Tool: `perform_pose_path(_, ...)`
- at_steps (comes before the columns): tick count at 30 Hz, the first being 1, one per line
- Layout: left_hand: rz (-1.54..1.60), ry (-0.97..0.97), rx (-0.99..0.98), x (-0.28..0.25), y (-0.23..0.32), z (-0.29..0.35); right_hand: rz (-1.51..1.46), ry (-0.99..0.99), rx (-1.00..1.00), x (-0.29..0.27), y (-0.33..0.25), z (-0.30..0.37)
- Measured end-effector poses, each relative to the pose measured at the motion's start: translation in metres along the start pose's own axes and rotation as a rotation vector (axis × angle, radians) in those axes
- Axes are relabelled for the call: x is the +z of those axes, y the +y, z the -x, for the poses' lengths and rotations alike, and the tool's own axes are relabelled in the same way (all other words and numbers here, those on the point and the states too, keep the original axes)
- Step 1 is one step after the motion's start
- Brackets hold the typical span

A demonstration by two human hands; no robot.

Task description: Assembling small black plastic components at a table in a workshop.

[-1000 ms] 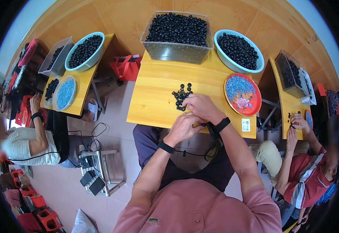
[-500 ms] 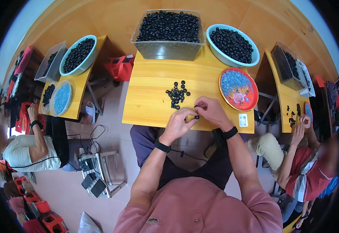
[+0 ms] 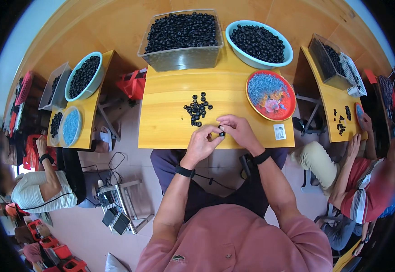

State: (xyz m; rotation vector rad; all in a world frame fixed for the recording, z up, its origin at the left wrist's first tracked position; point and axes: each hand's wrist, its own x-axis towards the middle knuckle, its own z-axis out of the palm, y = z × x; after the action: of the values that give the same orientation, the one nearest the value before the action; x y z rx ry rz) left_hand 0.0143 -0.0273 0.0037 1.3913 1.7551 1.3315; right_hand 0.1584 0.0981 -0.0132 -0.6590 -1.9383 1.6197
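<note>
Small black ring (image 3: 222, 133), round & dark, sits between both hands at near edge of yellow table (image 3: 170, 131). Left hand (image 3: 200, 144) & right hand (image 3: 238, 131) are curled, fingertips pinching the ring together. Pile of black rings (image 3: 197, 109) lies just beyond; red plate (image 3: 271, 95) w/ blue bits to the right.

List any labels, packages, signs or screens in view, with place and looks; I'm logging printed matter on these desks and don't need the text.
Label sticker: small white rectangle with dark print, stuck flat on the yellow desk near its front right corner, just below the red plate and right of the right hand.
No packages, signs or screens can be made out.
</note>
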Motion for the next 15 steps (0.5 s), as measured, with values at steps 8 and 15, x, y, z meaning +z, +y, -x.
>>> perform_pose_path(8, 0.015, 0.000, -0.025, 0.001, -0.005, 0.000, 0.221, -0.009, -0.136, 0.003, -0.001, 0.002)
perform_pose_path(15, 0.015, 0.010, -0.049, 0.001, 0.000, -0.001, 0.230, 0.097, -0.078, 0.006, -0.017, 0.007)
